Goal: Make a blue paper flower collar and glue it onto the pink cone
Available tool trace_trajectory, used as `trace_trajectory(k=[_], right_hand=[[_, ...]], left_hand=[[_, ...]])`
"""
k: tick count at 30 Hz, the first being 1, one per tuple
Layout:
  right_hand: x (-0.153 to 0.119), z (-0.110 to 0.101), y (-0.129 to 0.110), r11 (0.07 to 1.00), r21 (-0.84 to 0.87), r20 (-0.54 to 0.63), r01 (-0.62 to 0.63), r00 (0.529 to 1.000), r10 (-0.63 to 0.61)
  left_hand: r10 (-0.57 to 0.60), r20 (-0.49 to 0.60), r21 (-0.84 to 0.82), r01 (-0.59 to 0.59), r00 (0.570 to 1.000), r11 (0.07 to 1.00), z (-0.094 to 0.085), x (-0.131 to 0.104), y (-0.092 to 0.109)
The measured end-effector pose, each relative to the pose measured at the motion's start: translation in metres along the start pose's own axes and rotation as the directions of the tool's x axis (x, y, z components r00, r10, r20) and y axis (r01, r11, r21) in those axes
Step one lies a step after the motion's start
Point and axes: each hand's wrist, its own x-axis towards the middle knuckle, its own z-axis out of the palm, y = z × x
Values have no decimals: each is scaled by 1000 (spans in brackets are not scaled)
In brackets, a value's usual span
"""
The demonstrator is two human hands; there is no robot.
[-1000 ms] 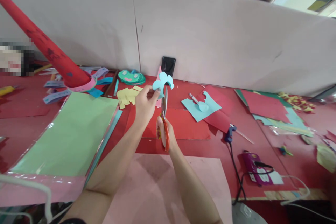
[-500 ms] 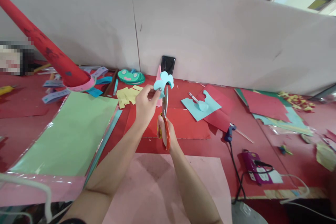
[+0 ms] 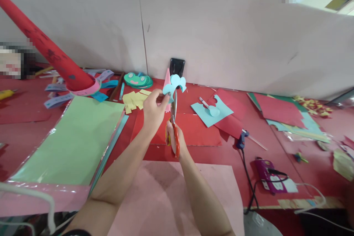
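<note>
Both occupied | left grip (image 3: 153, 112): blue cutout (image 3: 175, 80), partly hiding phone (image 3: 177, 66), pink cone (image 3: 167, 78) | right grip (image 3: 181, 143): scissors (image 3: 173, 112)

The light-blue paper cutout (image 3: 177, 80) partly hides the pink cone (image 3: 167, 77) and the black phone (image 3: 177, 66). The scissors' red handle (image 3: 177, 143) covers some of the right hand (image 3: 181, 144). The left edge crops the red paper cone (image 3: 44, 44); the near edge, the pink sheet (image 3: 171, 206). A blue-green item (image 3: 298, 157) at right is too small to identify.
</note>
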Motion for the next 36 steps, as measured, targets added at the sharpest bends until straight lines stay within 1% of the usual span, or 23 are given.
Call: trace_trajectory(k=[4, 9, 14, 20, 29, 36], right_hand=[[0, 0, -1, 1000, -2, 5, -11, 1000, 11], [-1, -1, -2, 1000, -10, 10, -9, 1000, 9], [-2, -1, -4, 1000, -16, 20, -7, 1000, 7], [-2, -1, -4, 1000, -15, 15, -17, 1000, 18], [-2, 0, -4, 1000, -4, 16, -28, 999, 28], [-4, 0, -6, 1000, -25, 26, -15, 1000, 16]], left_hand=[[35, -40, -39, -36, 999, 999, 3, 0, -4], [62, -48, -50, -65, 997, 997, 4, 0, -5], [70, -58, -31, -72, 996, 997, 3, 0, -3], [56, -41, -63, -59, 998, 996, 3, 0, -5], [61, -79, -20, -63, 995, 998, 3, 0, -1], [69, -75, -14, -70, 995, 997, 2, 0, -2]])
